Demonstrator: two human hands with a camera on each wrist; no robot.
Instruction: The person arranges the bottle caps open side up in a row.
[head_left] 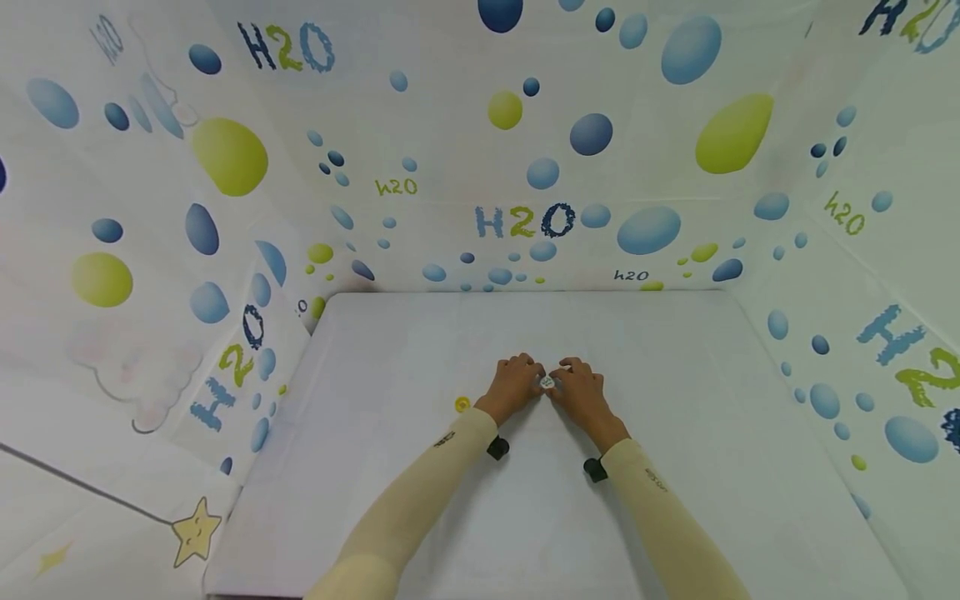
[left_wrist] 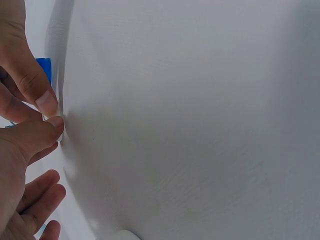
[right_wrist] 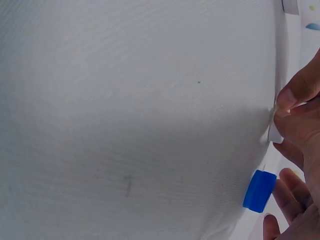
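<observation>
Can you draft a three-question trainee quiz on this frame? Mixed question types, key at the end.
1. True or false: both hands meet at one small white piece on the white table.
2. What colour is the cap by the right hand in the right wrist view? A red, B blue, C green.
3. Which small object lies on the table beside the left hand?

Key: 1 true. 2 B. 3 a yellow disc.
</observation>
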